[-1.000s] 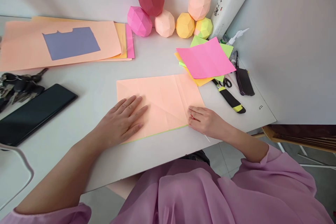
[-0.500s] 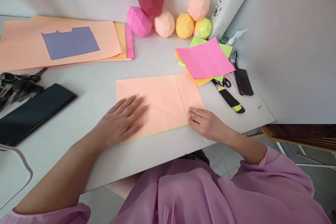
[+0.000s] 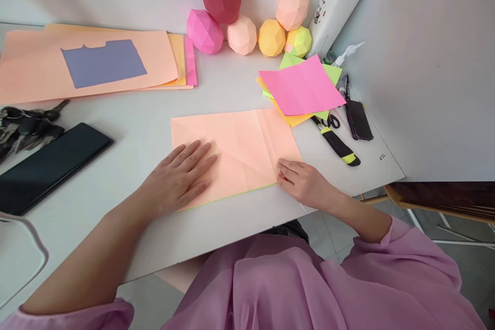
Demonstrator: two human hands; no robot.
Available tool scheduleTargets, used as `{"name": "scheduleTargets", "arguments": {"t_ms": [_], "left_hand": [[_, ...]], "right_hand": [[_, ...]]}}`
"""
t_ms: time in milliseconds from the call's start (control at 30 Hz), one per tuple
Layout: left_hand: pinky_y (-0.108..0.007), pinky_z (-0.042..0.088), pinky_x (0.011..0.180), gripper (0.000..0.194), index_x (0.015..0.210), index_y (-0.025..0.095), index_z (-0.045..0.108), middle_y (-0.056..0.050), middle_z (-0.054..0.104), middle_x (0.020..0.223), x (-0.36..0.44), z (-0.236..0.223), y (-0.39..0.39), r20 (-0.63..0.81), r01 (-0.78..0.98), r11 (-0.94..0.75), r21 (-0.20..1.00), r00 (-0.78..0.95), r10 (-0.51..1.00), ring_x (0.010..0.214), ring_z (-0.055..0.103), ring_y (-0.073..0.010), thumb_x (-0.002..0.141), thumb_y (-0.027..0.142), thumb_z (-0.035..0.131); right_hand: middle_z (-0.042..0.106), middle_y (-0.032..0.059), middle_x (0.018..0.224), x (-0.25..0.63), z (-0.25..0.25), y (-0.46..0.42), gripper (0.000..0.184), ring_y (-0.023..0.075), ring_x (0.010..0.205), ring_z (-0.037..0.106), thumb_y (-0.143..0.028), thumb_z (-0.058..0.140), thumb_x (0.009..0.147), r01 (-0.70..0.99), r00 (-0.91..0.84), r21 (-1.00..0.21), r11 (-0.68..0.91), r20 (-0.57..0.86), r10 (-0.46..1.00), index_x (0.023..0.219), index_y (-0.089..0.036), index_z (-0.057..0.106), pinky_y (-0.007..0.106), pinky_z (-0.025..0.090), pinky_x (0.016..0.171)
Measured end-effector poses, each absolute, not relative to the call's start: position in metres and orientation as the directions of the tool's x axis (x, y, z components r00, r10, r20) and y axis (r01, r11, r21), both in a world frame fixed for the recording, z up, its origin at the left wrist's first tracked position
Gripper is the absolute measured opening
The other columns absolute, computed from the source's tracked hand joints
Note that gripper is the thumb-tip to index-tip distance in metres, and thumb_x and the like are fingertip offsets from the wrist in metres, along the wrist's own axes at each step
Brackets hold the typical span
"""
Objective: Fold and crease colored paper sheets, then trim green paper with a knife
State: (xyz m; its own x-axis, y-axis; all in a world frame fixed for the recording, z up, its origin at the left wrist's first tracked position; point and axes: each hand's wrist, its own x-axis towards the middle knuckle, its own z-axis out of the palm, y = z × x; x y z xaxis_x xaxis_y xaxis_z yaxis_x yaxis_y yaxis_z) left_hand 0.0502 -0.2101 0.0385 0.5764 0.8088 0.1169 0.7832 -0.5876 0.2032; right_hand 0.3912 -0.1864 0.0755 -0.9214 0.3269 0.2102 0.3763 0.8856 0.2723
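Observation:
A creased peach sheet of paper (image 3: 240, 144) lies flat on the white table (image 3: 232, 221) in front of me, with a green edge showing under its near side. My left hand (image 3: 180, 175) rests flat on the sheet's left part, fingers stretched out. My right hand (image 3: 303, 180) sits at the sheet's near right corner with its fingers curled round a thin red stick-like tool, whose pale tip pokes out behind the hand.
Paper polyhedra (image 3: 247, 15) line the back wall beside a white carton (image 3: 336, 5). Pink, green and yellow squares (image 3: 301, 87) lie at right near a utility knife (image 3: 340, 147), small scissors and a dark case (image 3: 358, 118). Peach sheets (image 3: 88, 62), keys (image 3: 23, 124) and a phone (image 3: 50, 165) lie left.

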Motion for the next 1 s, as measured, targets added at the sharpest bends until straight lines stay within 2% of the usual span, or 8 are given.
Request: {"name": "scheduleTargets", "arguments": {"t_ms": [167,300,433,667,767,900,1000], "left_hand": [[-0.048,0.017,0.116,0.062,0.150,0.040,0.000,0.003,0.010,0.160,0.049,0.035,-0.209,0.118,0.778,-0.580,0.240,0.570,0.813,0.145,0.017,-0.0287,0.097,0.045,0.031],[-0.047,0.014,0.117,0.060,0.150,0.040,0.000,0.003,0.009,0.160,0.049,0.032,-0.209,0.098,0.785,-0.565,0.254,0.560,0.823,0.146,0.014,-0.0276,0.098,0.047,0.029],[-0.046,0.014,0.117,0.061,0.151,0.037,0.001,0.001,0.009,0.160,0.049,0.030,-0.209,0.103,0.795,-0.566,0.218,0.558,0.824,0.146,0.012,-0.0264,0.098,0.047,0.030],[-0.046,0.015,0.117,0.058,0.150,0.024,0.023,-0.008,0.019,0.158,0.051,0.032,-0.206,0.094,0.809,-0.563,0.167,0.555,0.826,0.146,0.012,-0.0268,0.098,0.047,0.031],[-0.046,0.014,0.117,0.057,0.148,0.022,0.029,-0.009,0.021,0.158,0.052,0.035,-0.206,0.089,0.810,-0.562,0.168,0.555,0.827,0.146,0.011,-0.0266,0.097,0.047,0.032],[-0.047,0.015,0.116,0.057,0.146,0.021,0.033,-0.010,0.021,0.158,0.054,0.036,-0.206,0.086,0.818,-0.551,0.164,0.544,0.834,0.146,0.011,-0.0273,0.097,0.049,0.032],[-0.049,0.015,0.116,0.059,0.146,0.020,0.033,-0.010,0.022,0.157,0.054,0.035,-0.205,0.079,0.816,-0.553,0.167,0.548,0.833,0.146,0.011,-0.0285,0.096,0.051,0.033]], "right_hand": [[0.071,0.0150,0.097,0.390,0.078,-0.186,0.014,0.0251,0.105,0.065,0.002,0.053,0.086,0.369,-0.923,0.294,0.882,0.225,0.311,0.087,-0.007,0.064,0.033,0.057,0.084],[0.071,0.0132,0.097,0.390,0.078,-0.186,0.017,0.0232,0.106,0.064,0.001,0.050,0.087,0.379,-0.919,0.282,0.882,0.230,0.321,0.089,-0.009,0.064,0.034,0.057,0.085],[0.071,0.0127,0.101,0.391,0.077,-0.185,0.019,0.0229,0.108,0.063,-0.001,0.049,0.088,0.410,-0.902,0.205,0.889,0.238,0.361,0.089,-0.012,0.064,0.035,0.057,0.087],[0.070,0.0068,0.083,0.369,0.086,-0.174,0.020,0.0217,0.093,0.067,-0.009,0.049,0.090,0.445,-0.864,0.038,0.895,0.282,0.417,0.079,-0.019,0.064,0.038,0.060,0.081],[0.070,0.0100,0.097,0.342,0.085,-0.171,0.015,0.0232,0.105,0.064,-0.012,0.049,0.091,0.390,-0.861,-0.092,0.916,0.317,0.398,0.090,-0.018,0.063,0.041,0.057,0.091],[0.061,0.0190,0.123,0.309,0.070,-0.173,0.018,0.0277,0.127,0.050,-0.016,0.049,0.092,0.328,-0.856,-0.254,0.910,0.327,0.400,0.107,-0.012,0.058,0.046,0.050,0.102],[0.055,0.0233,0.130,0.299,0.055,-0.176,0.020,0.0302,0.133,0.042,-0.017,0.048,0.093,0.335,-0.847,-0.313,0.889,0.313,0.430,0.110,-0.009,0.055,0.049,0.048,0.104]]}}
